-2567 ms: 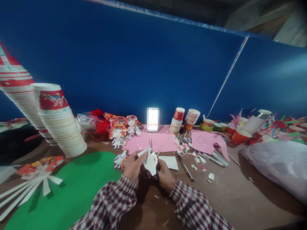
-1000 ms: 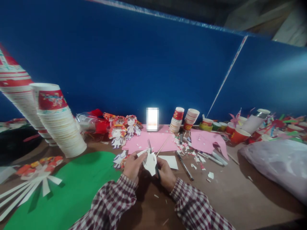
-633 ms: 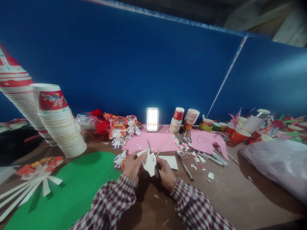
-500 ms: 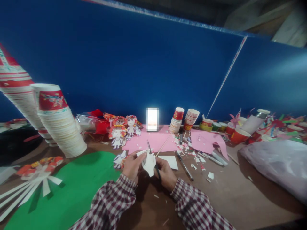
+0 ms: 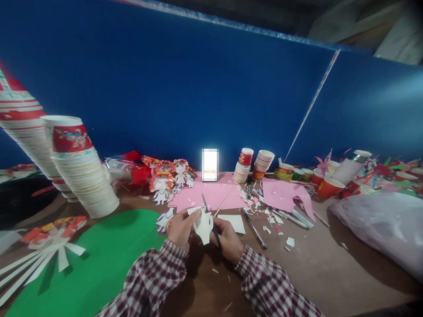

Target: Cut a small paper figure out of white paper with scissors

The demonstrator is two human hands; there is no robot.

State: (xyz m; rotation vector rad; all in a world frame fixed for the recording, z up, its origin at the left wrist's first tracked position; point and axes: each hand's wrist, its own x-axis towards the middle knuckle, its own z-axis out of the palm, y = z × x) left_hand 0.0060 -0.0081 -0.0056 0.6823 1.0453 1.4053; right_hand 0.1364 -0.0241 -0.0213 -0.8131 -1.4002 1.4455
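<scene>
My left hand [image 5: 181, 228] pinches a white paper cut-out [image 5: 203, 226] just above the brown table [image 5: 313, 268]. My right hand [image 5: 228, 237] is closed round the black handles of scissors [image 5: 211, 220], whose blades poke up through the top of the cut-out. Both hands sit close together at the table's middle, sleeves in red-and-white check.
A green sheet [image 5: 89, 264] lies front left beside tall stacks of paper cups [image 5: 81, 171]. Pink paper [image 5: 211, 193], paper dolls [image 5: 168, 176], pens [image 5: 256, 231], scraps, small cup stacks [image 5: 253, 165] and paint cups [image 5: 317, 178] crowd the back. A plastic bag [image 5: 380, 224] lies right.
The scissor blades have tilted a little to the left and the cut-out has turned slightly in my left hand. Both hands stay in the same spot.
</scene>
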